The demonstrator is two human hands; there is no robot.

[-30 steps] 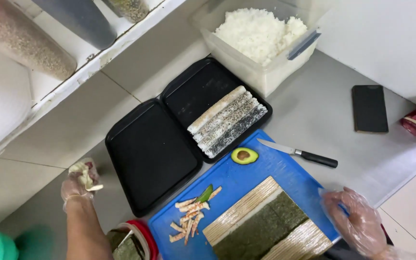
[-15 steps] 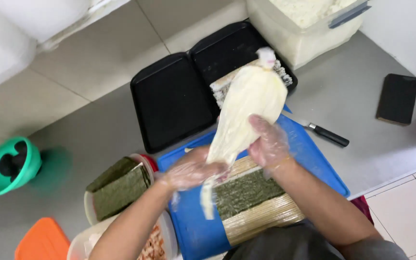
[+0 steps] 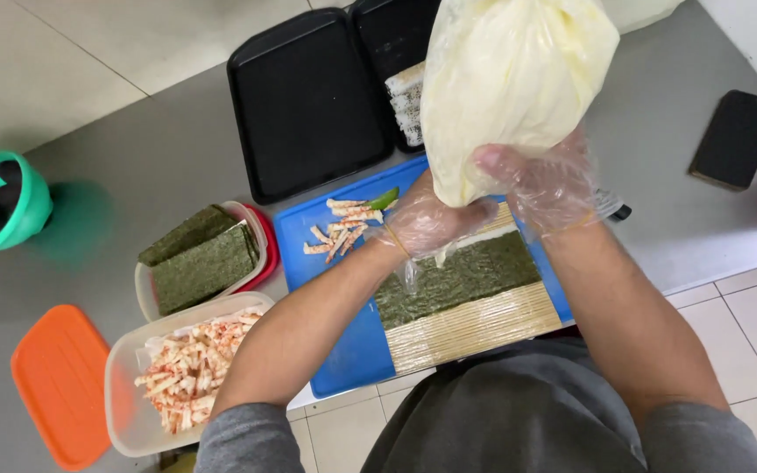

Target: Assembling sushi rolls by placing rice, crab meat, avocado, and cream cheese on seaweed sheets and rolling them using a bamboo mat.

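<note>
Your biggest risk here is an uneven squeeze. The piping bag (image 3: 510, 88) of pale yellow sauce is large and full, most of its bulk stands above your hands, and it leans away from you over the black trays (image 3: 308, 96). If your right hand (image 3: 549, 188) presses hard while the tip is off line, I judge the sauce will land on the blue cutting board (image 3: 343, 350) or the bamboo mat (image 3: 475, 328) rather than on the nori sheet (image 3: 457, 280). The thin plastic gloves on both hands could also slip on the smooth bag, and the heavy upper part could flop sideways.

Your right hand is closed around the lower body of the bag, fingers wrapped firmly, thumb on the near side. Your left hand (image 3: 427, 228) is curled shut around the narrow neck just below that, pinching it near the tip; the nozzle itself is hidden behind your fingers, so I cannot tell whether anything is flowing.

Relative to the nori sheet, the bag hangs directly above its far edge, with the tip close over it. The crab stick strips (image 3: 339, 236) and the avocado slice (image 3: 383, 200) lie just to the left of the nori sheet's far corner, on the board. The tub of nori (image 3: 199, 258) sits well left of the sheet.
</note>
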